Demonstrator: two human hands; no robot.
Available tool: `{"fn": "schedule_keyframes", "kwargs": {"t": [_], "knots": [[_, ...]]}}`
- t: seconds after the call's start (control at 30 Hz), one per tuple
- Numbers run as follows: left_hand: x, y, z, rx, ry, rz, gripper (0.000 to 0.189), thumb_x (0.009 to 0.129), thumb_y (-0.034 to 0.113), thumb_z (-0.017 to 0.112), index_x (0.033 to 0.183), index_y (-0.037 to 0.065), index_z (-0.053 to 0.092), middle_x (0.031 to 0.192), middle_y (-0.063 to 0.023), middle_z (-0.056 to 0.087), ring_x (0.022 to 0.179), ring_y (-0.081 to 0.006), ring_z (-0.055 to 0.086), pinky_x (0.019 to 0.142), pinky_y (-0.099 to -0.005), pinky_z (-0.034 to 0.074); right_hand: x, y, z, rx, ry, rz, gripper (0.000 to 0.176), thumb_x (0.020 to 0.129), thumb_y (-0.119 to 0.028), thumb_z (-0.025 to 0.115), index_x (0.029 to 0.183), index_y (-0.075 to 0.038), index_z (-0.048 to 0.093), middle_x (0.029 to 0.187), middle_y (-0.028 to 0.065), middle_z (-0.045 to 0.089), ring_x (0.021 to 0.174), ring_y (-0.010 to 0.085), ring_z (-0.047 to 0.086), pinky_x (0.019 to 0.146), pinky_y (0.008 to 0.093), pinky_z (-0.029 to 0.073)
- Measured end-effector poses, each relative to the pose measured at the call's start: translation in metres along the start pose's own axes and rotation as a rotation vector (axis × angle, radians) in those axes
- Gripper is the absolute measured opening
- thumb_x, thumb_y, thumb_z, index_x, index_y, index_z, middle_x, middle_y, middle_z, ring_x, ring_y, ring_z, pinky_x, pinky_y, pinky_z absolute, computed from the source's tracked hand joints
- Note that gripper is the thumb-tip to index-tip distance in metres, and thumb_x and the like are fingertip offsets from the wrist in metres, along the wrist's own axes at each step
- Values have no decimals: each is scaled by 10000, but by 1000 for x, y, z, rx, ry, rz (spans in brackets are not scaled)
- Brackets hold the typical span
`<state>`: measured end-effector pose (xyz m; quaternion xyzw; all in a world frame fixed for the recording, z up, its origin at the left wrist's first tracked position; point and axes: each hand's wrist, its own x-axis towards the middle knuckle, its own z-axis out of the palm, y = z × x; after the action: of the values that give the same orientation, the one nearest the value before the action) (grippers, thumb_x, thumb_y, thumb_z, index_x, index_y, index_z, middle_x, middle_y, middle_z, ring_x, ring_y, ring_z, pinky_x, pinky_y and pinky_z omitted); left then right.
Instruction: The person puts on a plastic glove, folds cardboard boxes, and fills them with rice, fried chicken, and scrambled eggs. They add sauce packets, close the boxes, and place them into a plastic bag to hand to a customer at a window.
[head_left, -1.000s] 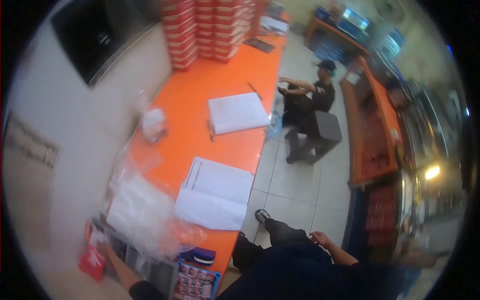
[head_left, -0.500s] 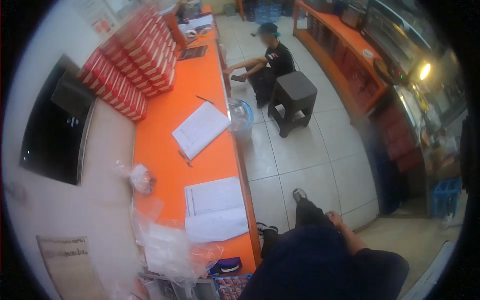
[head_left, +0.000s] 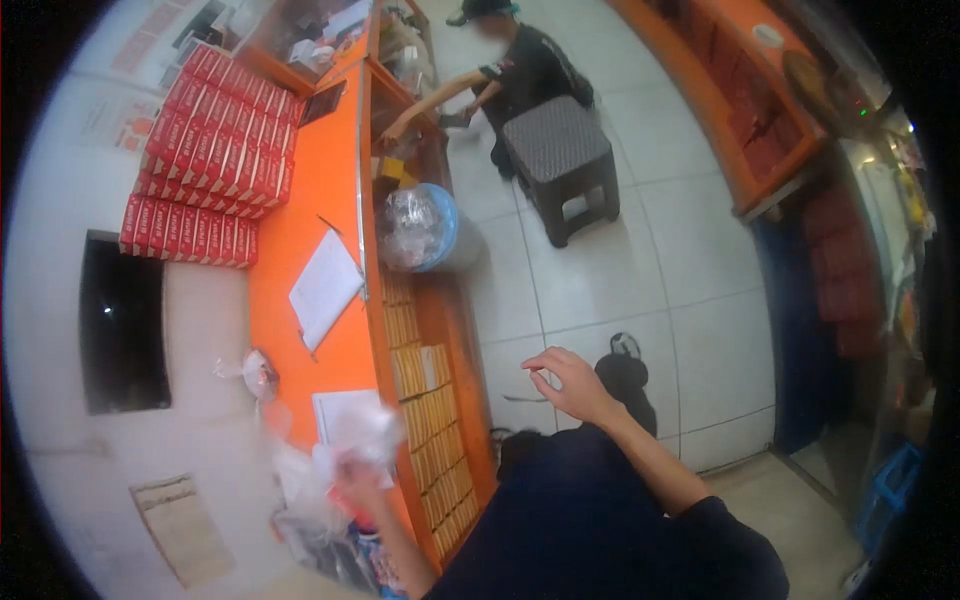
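Orange counter runs along the white wall, with a pale tiled floor on its open side. Half a second ago the right hand hung low by the thigh; now it is raised in front of the body, over the floor, its thumb and fingers bent with a narrow gap and nothing clear between them. The left hand, out of clear sight then, is now over the near end of the counter, closed, it seems, around a whitish plastic bundle blurred by motion; a red patch shows beside that hand, too smeared to name. That makes the bundle the thing in hand, hanging over the nearer notebook and partly covering it.

Counted: two open notebooks, the farther one uncovered; one small knotted plastic bag against the wall; one blue-rimmed bucket; one dark stool; one co-worker crouching beyond it, one arm reaching to the counter's side. Red-and-white boxes stand stacked in several tiers, too many to count surely.
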<state>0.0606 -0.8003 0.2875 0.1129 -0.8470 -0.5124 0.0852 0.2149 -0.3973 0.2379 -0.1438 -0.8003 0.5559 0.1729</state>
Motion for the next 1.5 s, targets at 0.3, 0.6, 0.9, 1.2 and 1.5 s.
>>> {"fn": "schedule_keyframes", "kwargs": {"t": [0.3,0.6,0.9,1.2,1.5], "knots": [[-248,68,278,-59,-839,-342,174,966,21,607,1140,15,599,1013,-32,635,908,-109,602,796,-251,492,-36,50,-124,109,-183,113,335,813,-109,735,1143,-96,675,1081,100,647,1059,301,609,923,403,500],[-269,55,322,202,-1067,-280,156,976,16,565,1130,4,591,1023,-64,567,924,-158,571,819,-271,468,-89,125,-132,327,-50,464,150,780,-54,786,921,-49,736,865,100,707,787,265,678,714,345,544],[-252,85,310,444,-1187,108,229,901,-25,589,1108,2,684,990,-133,579,917,-250,590,812,-320,476,-47,107,-133,673,-145,742,136,820,-38,775,928,-6,699,882,55,715,826,129,680,748,286,545],[-239,127,293,261,-1188,325,264,827,45,673,1086,-1,673,984,-134,595,894,-262,629,845,-338,502,-12,45,-150,791,-246,525,180,868,-40,753,1015,7,660,976,61,687,935,125,660,856,278,535],[-260,120,297,-49,-1031,234,249,787,121,664,1018,28,670,1015,-136,645,1000,-322,607,853,-400,503,13,-5,-157,897,-494,377,131,920,-6,685,1043,12,645,1016,63,668,956,120,648,871,278,536]]}}
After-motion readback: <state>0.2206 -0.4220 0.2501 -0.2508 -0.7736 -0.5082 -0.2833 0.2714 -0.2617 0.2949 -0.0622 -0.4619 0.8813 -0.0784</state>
